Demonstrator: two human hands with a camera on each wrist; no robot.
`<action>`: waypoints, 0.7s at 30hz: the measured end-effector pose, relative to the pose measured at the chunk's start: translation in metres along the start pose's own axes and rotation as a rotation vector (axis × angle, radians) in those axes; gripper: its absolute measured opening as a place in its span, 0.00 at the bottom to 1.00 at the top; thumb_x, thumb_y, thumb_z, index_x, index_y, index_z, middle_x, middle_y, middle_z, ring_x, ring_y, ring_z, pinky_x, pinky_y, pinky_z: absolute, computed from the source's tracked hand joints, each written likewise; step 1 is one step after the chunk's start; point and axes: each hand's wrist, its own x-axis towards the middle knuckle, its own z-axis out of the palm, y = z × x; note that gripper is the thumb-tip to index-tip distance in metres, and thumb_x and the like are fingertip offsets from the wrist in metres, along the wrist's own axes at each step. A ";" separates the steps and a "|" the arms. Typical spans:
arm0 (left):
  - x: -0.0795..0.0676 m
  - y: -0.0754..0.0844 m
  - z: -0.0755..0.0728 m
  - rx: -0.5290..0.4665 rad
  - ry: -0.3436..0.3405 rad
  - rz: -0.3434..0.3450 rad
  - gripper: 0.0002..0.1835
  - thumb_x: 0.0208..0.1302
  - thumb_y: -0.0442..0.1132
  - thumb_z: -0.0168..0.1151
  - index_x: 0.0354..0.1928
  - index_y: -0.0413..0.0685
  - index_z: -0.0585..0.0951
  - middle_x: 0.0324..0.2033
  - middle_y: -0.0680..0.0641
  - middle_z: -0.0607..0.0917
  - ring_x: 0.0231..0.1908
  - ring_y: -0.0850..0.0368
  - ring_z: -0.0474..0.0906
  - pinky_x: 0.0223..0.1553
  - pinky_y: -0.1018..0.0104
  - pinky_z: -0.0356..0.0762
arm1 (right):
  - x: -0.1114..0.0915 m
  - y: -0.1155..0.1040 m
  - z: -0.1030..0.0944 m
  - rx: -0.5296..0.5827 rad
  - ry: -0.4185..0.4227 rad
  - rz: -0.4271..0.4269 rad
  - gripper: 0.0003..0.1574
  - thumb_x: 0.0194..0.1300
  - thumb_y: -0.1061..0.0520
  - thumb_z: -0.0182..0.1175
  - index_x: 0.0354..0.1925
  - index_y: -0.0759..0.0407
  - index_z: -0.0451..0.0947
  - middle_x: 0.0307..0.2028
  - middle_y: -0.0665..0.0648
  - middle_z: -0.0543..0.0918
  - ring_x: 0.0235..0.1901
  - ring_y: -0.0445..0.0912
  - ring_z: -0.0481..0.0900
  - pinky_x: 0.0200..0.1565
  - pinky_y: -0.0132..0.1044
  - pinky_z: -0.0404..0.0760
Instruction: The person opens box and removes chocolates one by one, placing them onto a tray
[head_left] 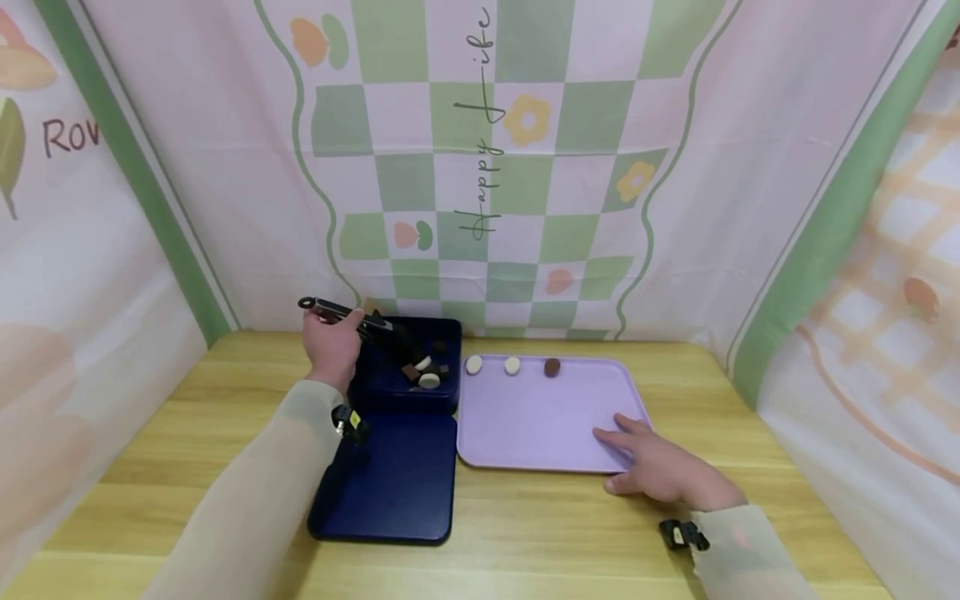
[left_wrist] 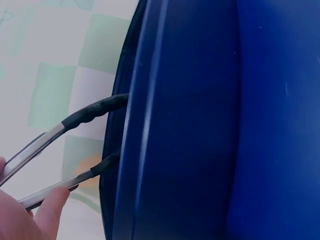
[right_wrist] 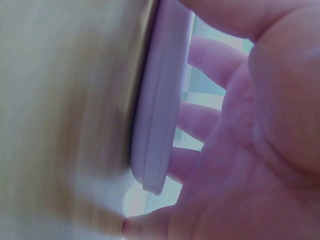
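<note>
My left hand (head_left: 332, 346) holds a pair of tongs (head_left: 378, 326) with metal arms and black ends. In the left wrist view the tongs' (left_wrist: 95, 108) two arms stand apart and reach over the rim of a dark blue box (head_left: 454, 392). Inside are a white round piece (head_left: 429, 381), a brown square piece (head_left: 410, 372) and other small pieces near the tongs' ends; I cannot tell whether the tongs pinch one. My right hand (head_left: 660, 467) rests with spread fingers at the near right corner of a lilac tray (head_left: 540, 425). Two white discs (head_left: 512, 366) and one brown disc (head_left: 552, 367) lie along its far edge.
A dark blue lid or shallow tray (head_left: 397, 483) lies in front of the box, left of the lilac tray. All stand on a wooden table (head_left: 525, 533). A patterned cloth (head_left: 510, 183) hangs behind, with more cloth at both sides.
</note>
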 end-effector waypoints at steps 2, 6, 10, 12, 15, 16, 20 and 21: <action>0.000 0.002 -0.001 -0.053 0.009 -0.015 0.27 0.60 0.33 0.70 0.58 0.41 0.69 0.41 0.49 0.76 0.33 0.55 0.76 0.34 0.66 0.77 | 0.000 0.000 0.001 -0.007 0.005 -0.008 0.50 0.54 0.42 0.74 0.69 0.60 0.70 0.71 0.79 0.53 0.68 0.76 0.48 0.64 0.69 0.52; 0.001 0.003 -0.005 -0.101 0.002 -0.055 0.26 0.61 0.33 0.70 0.58 0.44 0.68 0.42 0.48 0.77 0.32 0.50 0.77 0.29 0.63 0.80 | 0.001 0.002 0.001 -0.016 0.012 -0.020 0.51 0.53 0.42 0.74 0.69 0.61 0.70 0.70 0.79 0.53 0.68 0.76 0.49 0.63 0.70 0.53; 0.004 0.002 -0.006 -0.132 -0.005 -0.082 0.24 0.61 0.33 0.69 0.56 0.48 0.68 0.45 0.46 0.76 0.36 0.46 0.80 0.33 0.60 0.83 | 0.001 0.002 0.001 -0.010 0.010 -0.017 0.50 0.54 0.42 0.74 0.69 0.61 0.70 0.70 0.79 0.53 0.68 0.76 0.49 0.63 0.70 0.53; 0.006 0.001 -0.007 -0.159 -0.004 -0.099 0.24 0.62 0.34 0.69 0.55 0.49 0.67 0.46 0.46 0.75 0.36 0.48 0.80 0.34 0.58 0.84 | 0.001 0.002 0.001 -0.004 0.008 -0.012 0.50 0.54 0.42 0.74 0.69 0.60 0.69 0.71 0.79 0.53 0.68 0.76 0.49 0.64 0.70 0.52; 0.008 0.002 -0.009 -0.216 -0.001 -0.149 0.24 0.63 0.35 0.69 0.55 0.50 0.66 0.49 0.46 0.72 0.32 0.50 0.81 0.39 0.54 0.84 | 0.002 0.004 0.002 0.001 0.013 -0.011 0.50 0.54 0.42 0.74 0.69 0.61 0.69 0.71 0.78 0.53 0.69 0.75 0.48 0.64 0.69 0.52; 0.008 0.003 -0.010 -0.238 0.000 -0.168 0.24 0.63 0.36 0.69 0.55 0.50 0.66 0.50 0.46 0.71 0.30 0.52 0.80 0.39 0.53 0.84 | 0.002 0.004 0.003 0.001 0.017 -0.013 0.50 0.54 0.42 0.74 0.69 0.61 0.70 0.71 0.78 0.53 0.69 0.75 0.48 0.64 0.69 0.51; 0.007 0.008 -0.011 -0.299 0.008 -0.228 0.23 0.64 0.36 0.69 0.55 0.48 0.68 0.49 0.45 0.72 0.23 0.52 0.79 0.41 0.51 0.83 | 0.001 0.005 0.003 -0.001 0.029 -0.024 0.51 0.53 0.42 0.74 0.69 0.61 0.70 0.70 0.79 0.53 0.68 0.76 0.48 0.64 0.69 0.51; 0.007 0.009 -0.012 -0.310 0.009 -0.237 0.23 0.64 0.36 0.68 0.56 0.48 0.68 0.49 0.45 0.73 0.24 0.52 0.80 0.41 0.52 0.83 | 0.001 0.004 0.003 -0.002 0.029 -0.026 0.51 0.53 0.42 0.74 0.69 0.61 0.70 0.70 0.79 0.53 0.68 0.76 0.48 0.64 0.69 0.51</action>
